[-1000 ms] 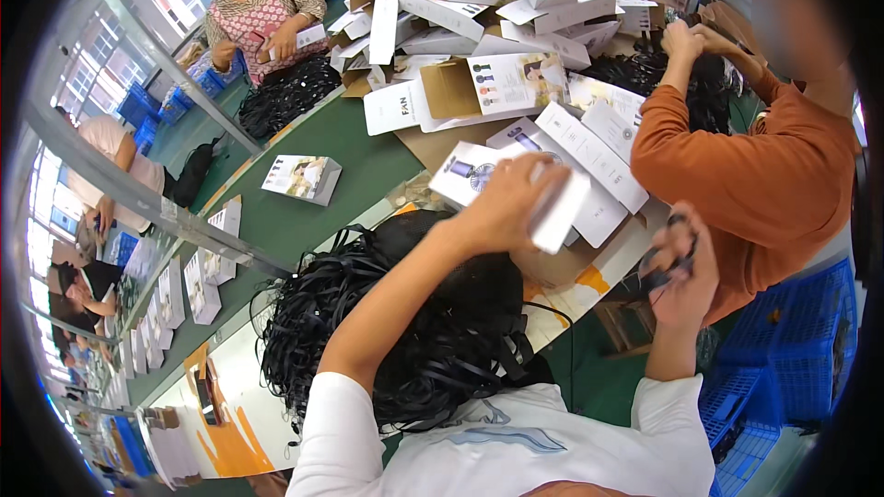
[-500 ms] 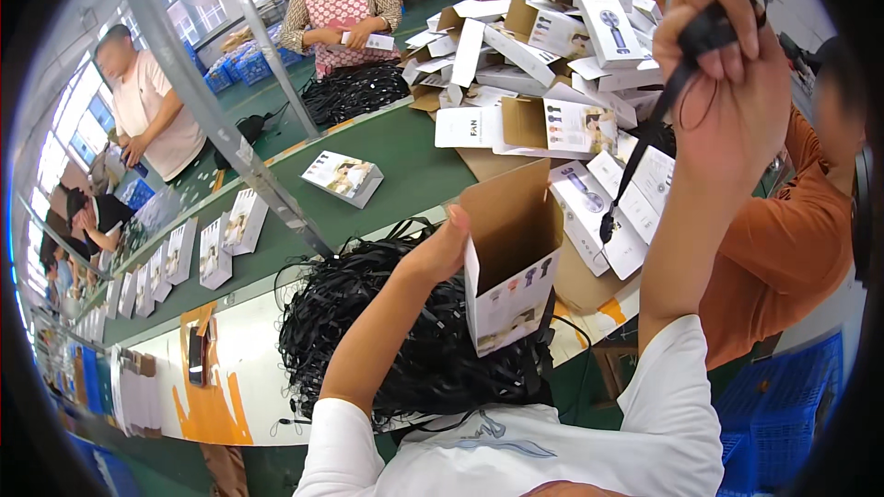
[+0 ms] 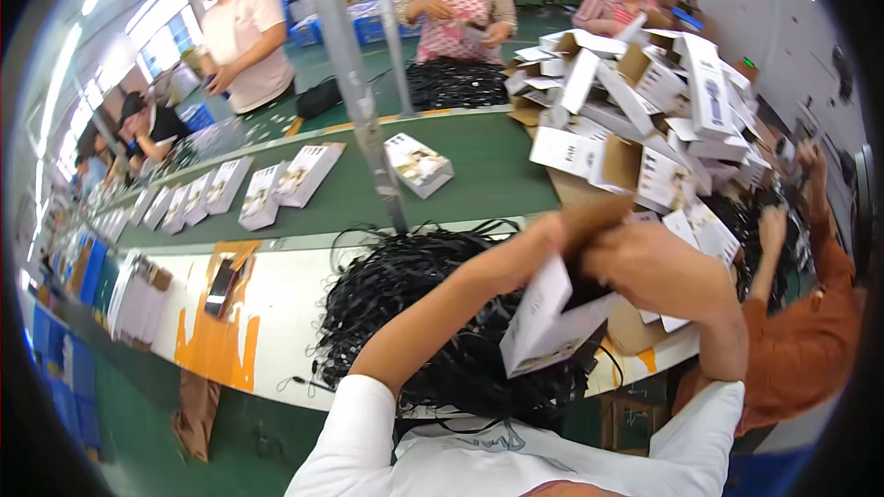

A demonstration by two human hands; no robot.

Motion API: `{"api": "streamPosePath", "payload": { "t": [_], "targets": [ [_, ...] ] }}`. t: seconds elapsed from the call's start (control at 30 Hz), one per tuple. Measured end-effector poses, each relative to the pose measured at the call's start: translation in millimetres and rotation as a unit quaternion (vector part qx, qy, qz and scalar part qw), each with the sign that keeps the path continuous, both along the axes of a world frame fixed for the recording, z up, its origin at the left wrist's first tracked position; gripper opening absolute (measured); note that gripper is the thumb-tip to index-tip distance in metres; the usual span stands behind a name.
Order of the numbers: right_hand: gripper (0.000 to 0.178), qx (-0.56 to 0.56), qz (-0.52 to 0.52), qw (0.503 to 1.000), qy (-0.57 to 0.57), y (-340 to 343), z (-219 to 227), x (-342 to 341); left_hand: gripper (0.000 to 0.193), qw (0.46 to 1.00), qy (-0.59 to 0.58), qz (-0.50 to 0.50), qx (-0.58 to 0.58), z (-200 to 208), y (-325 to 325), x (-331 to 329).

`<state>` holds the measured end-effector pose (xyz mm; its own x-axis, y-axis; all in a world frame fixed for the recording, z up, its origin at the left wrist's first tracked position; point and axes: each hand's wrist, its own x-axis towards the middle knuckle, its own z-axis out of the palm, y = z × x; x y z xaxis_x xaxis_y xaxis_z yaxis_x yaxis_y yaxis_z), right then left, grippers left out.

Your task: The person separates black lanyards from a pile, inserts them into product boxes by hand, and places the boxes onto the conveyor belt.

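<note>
A white printed cardboard box (image 3: pixel 566 336) stands tilted in front of me, its brown inner flap raised. My left hand (image 3: pixel 534 244) grips it by the upper left edge. At the box's opening is my right hand (image 3: pixel 649 262), smeared by motion, with its fingers partly hidden at the mouth. Whether it still holds the black strap cannot be seen. Below and left of the box lies a big heap of black straps (image 3: pixel 405 304) on the white worktop (image 3: pixel 285 304).
Opened white boxes (image 3: pixel 571 152) are piled at the back right. A row of closed boxes (image 3: pixel 262 195) lies along the green conveyor belt (image 3: pixel 488 152). A metal post (image 3: pixel 354 83) rises before the belt. A phone (image 3: pixel 221 287) lies at left. A co-worker's hands (image 3: pixel 772 221) handle black straps at right.
My right hand has come down from high on the right, where it held a black strap, to the box's mouth. The view has swung, and the box now tilts more.
</note>
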<state>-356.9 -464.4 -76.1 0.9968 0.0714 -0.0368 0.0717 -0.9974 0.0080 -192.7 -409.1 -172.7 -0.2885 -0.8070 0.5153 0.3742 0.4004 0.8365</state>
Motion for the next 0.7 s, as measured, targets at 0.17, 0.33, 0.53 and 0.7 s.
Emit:
{"api": "streamPosePath", "payload": {
  "t": [0.17,0.33,0.53,0.7],
  "targets": [
    [0.015,0.052,-0.015,0.977,0.206,20.5,5.3,40.1,0.108,0.994,-0.106,-0.023,-0.011,-5.1,9.1,11.5],
    [0.021,0.189,0.107,0.970,-0.110,19.7,33.0,16.1,0.087,1.000,-0.006,-0.007,-0.010,-18.5,9.5,17.5],
    [0.102,0.531,-0.205,0.820,-0.058,-30.5,-120.7,18.9,0.104,0.962,0.239,0.104,0.078,-6.1,18.6,81.1],
    [0.055,0.662,-0.262,0.659,-0.245,-56.8,-203.8,67.0,0.093,0.942,0.107,0.297,0.114,-47.1,21.7,110.3]
  ]
}}
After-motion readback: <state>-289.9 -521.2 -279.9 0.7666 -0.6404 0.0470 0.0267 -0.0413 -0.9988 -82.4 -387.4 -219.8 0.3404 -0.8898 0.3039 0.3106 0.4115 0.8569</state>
